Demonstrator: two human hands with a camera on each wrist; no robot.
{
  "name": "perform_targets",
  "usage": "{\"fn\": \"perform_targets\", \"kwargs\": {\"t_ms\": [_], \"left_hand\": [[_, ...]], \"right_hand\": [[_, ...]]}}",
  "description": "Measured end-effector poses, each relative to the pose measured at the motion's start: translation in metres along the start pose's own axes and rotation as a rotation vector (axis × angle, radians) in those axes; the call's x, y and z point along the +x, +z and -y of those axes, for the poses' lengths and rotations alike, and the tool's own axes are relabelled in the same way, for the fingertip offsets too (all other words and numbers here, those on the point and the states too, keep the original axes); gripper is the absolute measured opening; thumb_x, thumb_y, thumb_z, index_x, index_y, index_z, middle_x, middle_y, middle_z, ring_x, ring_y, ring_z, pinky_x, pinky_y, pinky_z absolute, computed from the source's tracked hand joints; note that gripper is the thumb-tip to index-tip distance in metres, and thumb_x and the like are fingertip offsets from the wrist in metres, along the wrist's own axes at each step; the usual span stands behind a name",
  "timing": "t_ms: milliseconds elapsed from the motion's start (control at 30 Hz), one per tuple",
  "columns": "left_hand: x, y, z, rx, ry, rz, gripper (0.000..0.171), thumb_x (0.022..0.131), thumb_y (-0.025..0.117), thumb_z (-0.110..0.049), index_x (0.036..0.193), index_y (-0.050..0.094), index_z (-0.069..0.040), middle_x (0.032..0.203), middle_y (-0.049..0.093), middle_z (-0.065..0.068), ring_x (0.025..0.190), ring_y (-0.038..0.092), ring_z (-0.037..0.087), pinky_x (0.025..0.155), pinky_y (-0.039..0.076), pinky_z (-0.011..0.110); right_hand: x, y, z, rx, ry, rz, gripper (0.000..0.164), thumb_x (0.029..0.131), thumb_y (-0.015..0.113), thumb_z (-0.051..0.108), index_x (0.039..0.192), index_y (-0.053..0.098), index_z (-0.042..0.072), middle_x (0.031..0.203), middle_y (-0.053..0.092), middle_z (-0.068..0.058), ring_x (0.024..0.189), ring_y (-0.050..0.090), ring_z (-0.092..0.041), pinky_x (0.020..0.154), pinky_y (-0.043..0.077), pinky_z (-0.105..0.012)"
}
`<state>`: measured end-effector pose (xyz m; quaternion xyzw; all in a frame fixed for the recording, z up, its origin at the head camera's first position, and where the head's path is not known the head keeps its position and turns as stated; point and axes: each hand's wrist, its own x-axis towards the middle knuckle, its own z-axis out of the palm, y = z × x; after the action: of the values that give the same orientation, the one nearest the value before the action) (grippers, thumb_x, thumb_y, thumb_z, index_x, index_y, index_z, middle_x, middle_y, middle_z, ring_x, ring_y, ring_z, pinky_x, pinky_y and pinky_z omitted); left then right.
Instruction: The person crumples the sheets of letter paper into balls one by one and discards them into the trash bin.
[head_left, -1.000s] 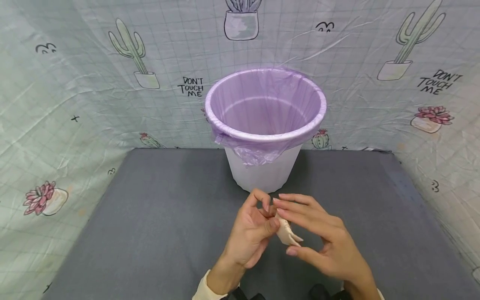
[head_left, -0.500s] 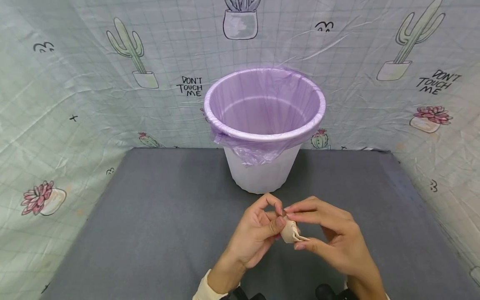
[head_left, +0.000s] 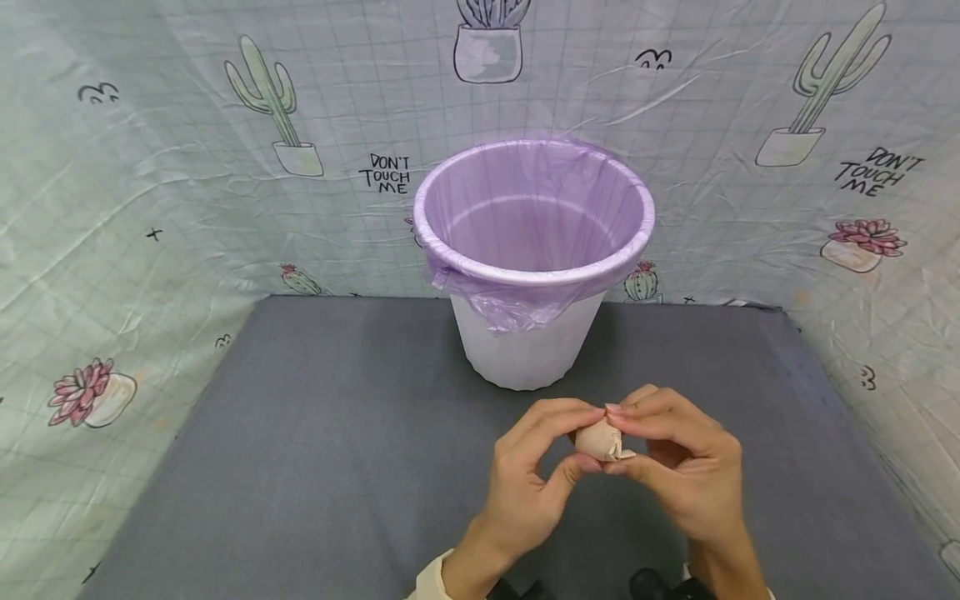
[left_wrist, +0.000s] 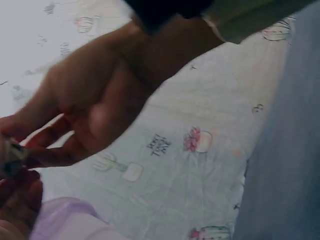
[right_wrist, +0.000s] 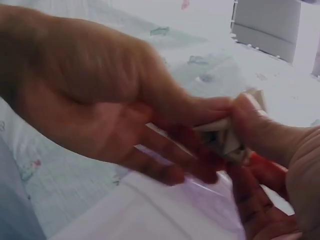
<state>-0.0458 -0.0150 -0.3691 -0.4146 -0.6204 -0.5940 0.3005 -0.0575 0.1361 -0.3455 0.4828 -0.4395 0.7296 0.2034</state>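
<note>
In the head view a small cream folded piece (head_left: pixel 597 442), which looks like paper, sits between both hands in front of the bin. My left hand (head_left: pixel 528 475) pinches its left side, thumb below and fingertips above. From the other side my right hand (head_left: pixel 693 467) pinches its right end the same way, where a thin flap sticks out. The right wrist view shows folded edges and a dark hollow in the folded piece (right_wrist: pixel 230 142), with fingertips of both hands round it. Fingers cover part of it in the left wrist view.
A white bin with a purple liner (head_left: pixel 517 312) folded over its rim stands behind the hands on the dark grey tabletop (head_left: pixel 337 425). Cactus-printed cloth (head_left: pixel 360 100) hangs behind the bin and on both sides.
Both hands have shifted right with the folded piece. The left fingers have moved from its left edge to pinch it from above and below, and the right fingertips have closed in on it.
</note>
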Motion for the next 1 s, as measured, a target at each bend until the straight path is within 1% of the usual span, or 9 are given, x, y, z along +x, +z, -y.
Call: {"fn": "perform_targets", "kwargs": {"t_ms": [133, 233, 333, 533, 600, 667, 767, 867, 1000], "left_hand": [[0.006, 0.003, -0.002, 0.133, 0.177, -0.054, 0.025, 0.097, 0.056, -0.011, 0.100, 0.058, 0.014, 0.095, 0.059, 0.019, 0.083, 0.064, 0.022, 0.074, 0.053, 0.024], [0.008, 0.000, -0.003, 0.140, 0.227, -0.076, 0.018, 0.093, 0.061, -0.006, 0.094, 0.059, 0.012, 0.086, 0.062, 0.016, 0.075, 0.064, 0.019, 0.070, 0.053, 0.022], [0.004, -0.005, 0.001, 0.179, 0.181, -0.036, 0.013, 0.091, 0.063, -0.003, 0.096, 0.061, 0.009, 0.084, 0.064, 0.013, 0.075, 0.065, 0.015, 0.071, 0.052, 0.020], [-0.006, -0.015, 0.009, 0.298, -0.158, 0.089, 0.028, 0.081, 0.066, 0.012, 0.106, 0.061, 0.001, 0.091, 0.065, 0.007, 0.080, 0.061, 0.009, 0.072, 0.050, 0.017], [-0.009, -0.016, 0.010, 0.355, -0.199, 0.136, 0.031, 0.081, 0.067, 0.010, 0.110, 0.060, 0.001, 0.092, 0.063, 0.006, 0.078, 0.058, 0.009, 0.071, 0.048, 0.016], [-0.009, -0.016, 0.009, 0.395, -0.192, 0.184, 0.032, 0.087, 0.067, 0.000, 0.117, 0.057, 0.002, 0.092, 0.060, 0.005, 0.075, 0.053, 0.008, 0.068, 0.045, 0.013], [-0.008, -0.016, 0.008, 0.399, -0.136, 0.249, 0.042, 0.097, 0.056, -0.019, 0.131, 0.049, 0.004, 0.093, 0.056, 0.004, 0.073, 0.047, 0.008, 0.066, 0.040, 0.010], [-0.006, -0.016, 0.006, 0.389, -0.086, 0.266, 0.046, 0.102, 0.042, -0.027, 0.135, 0.045, 0.005, 0.090, 0.055, 0.004, 0.072, 0.046, 0.007, 0.065, 0.039, 0.010], [-0.005, -0.017, 0.006, 0.421, -0.007, 0.204, 0.035, 0.104, 0.039, -0.019, 0.127, 0.054, 0.003, 0.079, 0.058, 0.002, 0.069, 0.052, 0.008, 0.067, 0.046, 0.014]], "right_hand": [[0.000, 0.011, -0.005, 0.007, -0.073, -0.037, 0.020, 0.077, 0.071, -0.013, 0.093, 0.064, -0.021, 0.091, 0.064, -0.022, 0.075, 0.055, -0.024, 0.062, 0.048, -0.023], [0.000, 0.015, -0.005, -0.038, -0.093, -0.032, 0.010, 0.078, 0.070, -0.014, 0.087, 0.067, -0.017, 0.084, 0.065, -0.020, 0.069, 0.054, -0.024, 0.056, 0.044, -0.026], [0.000, 0.014, 0.002, -0.130, -0.032, -0.018, 0.011, 0.078, 0.070, -0.014, 0.088, 0.068, -0.015, 0.084, 0.065, -0.020, 0.071, 0.056, -0.023, 0.058, 0.046, -0.024], [-0.004, 0.008, 0.012, -0.379, 0.208, -0.025, 0.020, 0.080, 0.071, -0.009, 0.099, 0.065, -0.014, 0.092, 0.063, -0.017, 0.081, 0.058, -0.017, 0.071, 0.050, -0.020], [-0.007, 0.009, 0.012, -0.509, 0.232, -0.028, 0.026, 0.079, 0.075, -0.005, 0.101, 0.065, -0.013, 0.092, 0.064, -0.015, 0.079, 0.057, -0.015, 0.069, 0.049, -0.019], [-0.010, 0.010, 0.011, -0.621, 0.239, -0.048, 0.027, 0.075, 0.077, -0.007, 0.100, 0.067, -0.011, 0.089, 0.065, -0.014, 0.075, 0.058, -0.013, 0.066, 0.050, -0.019], [-0.011, 0.010, 0.011, -0.719, 0.243, -0.106, 0.022, 0.072, 0.074, -0.016, 0.093, 0.070, -0.009, 0.083, 0.067, -0.013, 0.071, 0.061, -0.012, 0.066, 0.051, -0.018], [-0.011, 0.008, 0.013, -0.689, 0.240, -0.167, 0.020, 0.073, 0.068, -0.023, 0.088, 0.068, -0.011, 0.080, 0.065, -0.015, 0.070, 0.060, -0.011, 0.066, 0.051, -0.017], [-0.012, 0.006, 0.011, -0.600, 0.232, -0.171, 0.015, 0.076, 0.064, -0.022, 0.087, 0.064, -0.012, 0.081, 0.061, -0.016, 0.072, 0.054, -0.013, 0.066, 0.048, -0.017]]}}
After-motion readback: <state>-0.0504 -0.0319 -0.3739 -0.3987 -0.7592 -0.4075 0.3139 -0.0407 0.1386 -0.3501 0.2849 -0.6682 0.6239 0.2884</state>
